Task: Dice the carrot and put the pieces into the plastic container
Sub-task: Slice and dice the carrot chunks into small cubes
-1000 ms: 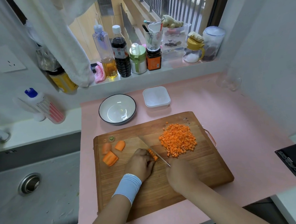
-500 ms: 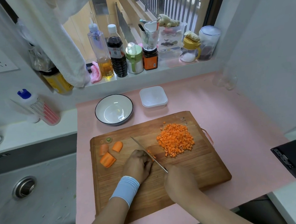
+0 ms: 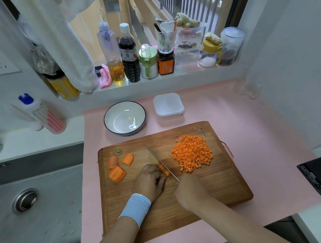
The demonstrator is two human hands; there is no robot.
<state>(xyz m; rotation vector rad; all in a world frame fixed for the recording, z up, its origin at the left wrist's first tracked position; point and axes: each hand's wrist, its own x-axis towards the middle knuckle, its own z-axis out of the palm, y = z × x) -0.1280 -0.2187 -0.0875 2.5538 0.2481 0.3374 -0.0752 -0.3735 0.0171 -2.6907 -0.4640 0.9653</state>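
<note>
Head cam, mid-frame on the cutting board [image 3: 225,188]: I've got the left hand [image 3: 150,180] curled over the carrot strips [image 3: 163,169] and the right hand [image 3: 190,192] gripping the knife [image 3: 161,162], blade against them. Diced pile [image 3: 192,154] is right of center, plastic container [image 3: 168,105] above the board.

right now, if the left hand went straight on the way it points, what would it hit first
The left hand holds the carrot strips; just past them it would likely meet the knife, in the right hand.
</note>
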